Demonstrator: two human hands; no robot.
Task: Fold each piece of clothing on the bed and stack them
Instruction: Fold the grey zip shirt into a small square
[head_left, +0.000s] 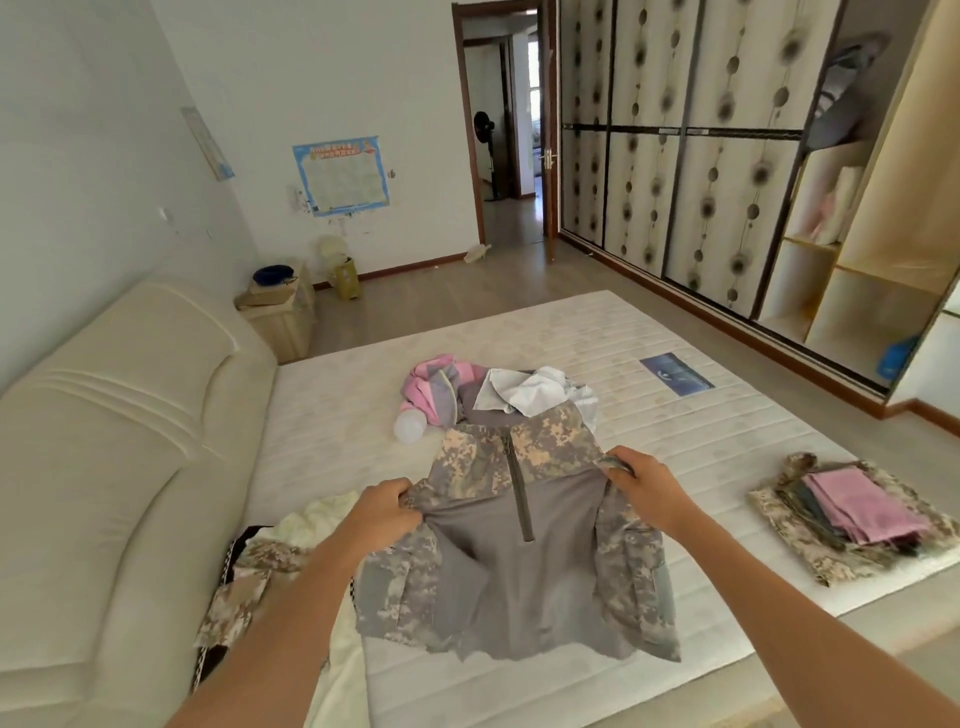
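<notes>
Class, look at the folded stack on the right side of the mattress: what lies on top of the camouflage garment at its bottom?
On the camouflage garment lie dark folded pieces, topped by a pink folded cloth. How many dark pieces there are cannot be seen; the pink cloth covers them.

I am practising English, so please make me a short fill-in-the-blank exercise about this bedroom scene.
1. Both hands, left hand and right hand, hold a camouflage ____ with a zipper.
2. The folded stack lies to the person's ____.
3. The top piece of the stack is ____ in colour.

Missing words: shirt; right; pink
</notes>
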